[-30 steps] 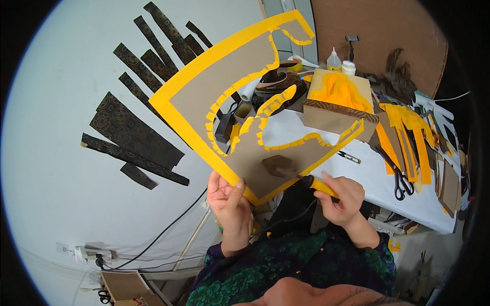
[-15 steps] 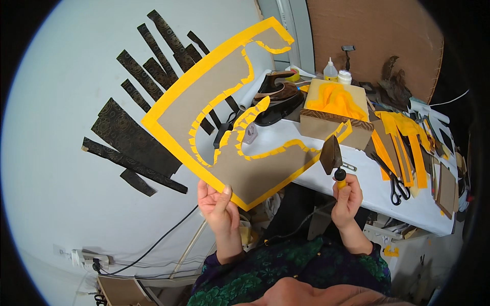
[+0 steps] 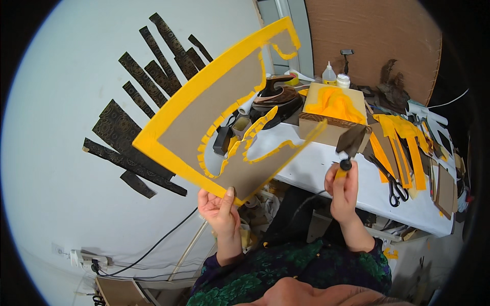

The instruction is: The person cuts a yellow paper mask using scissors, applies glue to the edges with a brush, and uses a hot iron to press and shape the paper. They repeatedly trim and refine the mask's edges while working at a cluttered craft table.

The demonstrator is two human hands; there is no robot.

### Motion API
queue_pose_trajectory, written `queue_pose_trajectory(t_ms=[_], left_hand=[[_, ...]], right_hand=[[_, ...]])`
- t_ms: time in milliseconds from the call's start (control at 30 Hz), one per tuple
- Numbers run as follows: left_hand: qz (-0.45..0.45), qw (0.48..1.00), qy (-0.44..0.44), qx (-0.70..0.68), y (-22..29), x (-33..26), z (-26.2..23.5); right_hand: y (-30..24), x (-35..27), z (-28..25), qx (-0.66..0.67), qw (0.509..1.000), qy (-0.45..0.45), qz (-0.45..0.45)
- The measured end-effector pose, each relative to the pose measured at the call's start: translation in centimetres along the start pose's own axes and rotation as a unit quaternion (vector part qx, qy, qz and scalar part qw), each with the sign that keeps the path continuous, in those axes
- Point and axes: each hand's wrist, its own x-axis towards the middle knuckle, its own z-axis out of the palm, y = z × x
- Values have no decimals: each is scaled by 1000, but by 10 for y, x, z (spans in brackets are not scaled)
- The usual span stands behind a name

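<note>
Pinched by its lower corner, a large grey-brown board panel (image 3: pixel 255 173) is held up by my left hand (image 3: pixel 220 209). Yellow cloth strips border its straight edges, and small yellow notched tabs line its curved cut-out. The thumb lies on the front, with the fingers behind. My right hand (image 3: pixel 344 194) is closed round the yellow handle of a small hand iron (image 3: pixel 351 141) with a flat, trowel-shaped head pointing up. A dark cord trails below that hand. The iron's head is apart from the panel, to its right.
On the white-covered table (image 3: pixel 316 163) stand a clothes iron (image 3: pixel 275 99), a box (image 3: pixel 326 127) with yellow cloth on top, a glue bottle (image 3: pixel 329 74) and a white jar (image 3: pixel 343 81). Black scissors (image 3: pixel 393 186) lie beside yellow strips (image 3: pixel 418 158). Dark patterned pieces (image 3: pixel 132 132) hang on the left wall.
The panel has tilted, so its face looks narrower and its right end has swung left. My right hand has turned the hand iron, its head now farther right, away from the panel.
</note>
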Motion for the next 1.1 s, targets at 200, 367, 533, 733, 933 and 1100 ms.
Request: queue_pose_trajectory(t_ms=[200, 367, 533, 733, 933, 1100], left_hand=[[61, 994, 9, 92, -12, -12, 9], [41, 998, -46, 28, -16, -23, 24], [-82, 996, -14, 19, -19, -29, 28], [-9, 994, 30, 108, -25, -15, 53], [-282, 935, -215, 28, -11, 30, 15], [-266, 919, -264, 120, -30, 15, -3]], right_hand=[[-5, 47, 24, 186, 963, 72, 180], [5, 76, 45, 382, 890, -5, 247], [15, 78, 50, 415, 876, 22, 243], [31, 67, 57, 369, 883, 88, 276], [32, 60, 55, 333, 896, 75, 286], [25, 55, 50, 278, 922, 62, 261]])
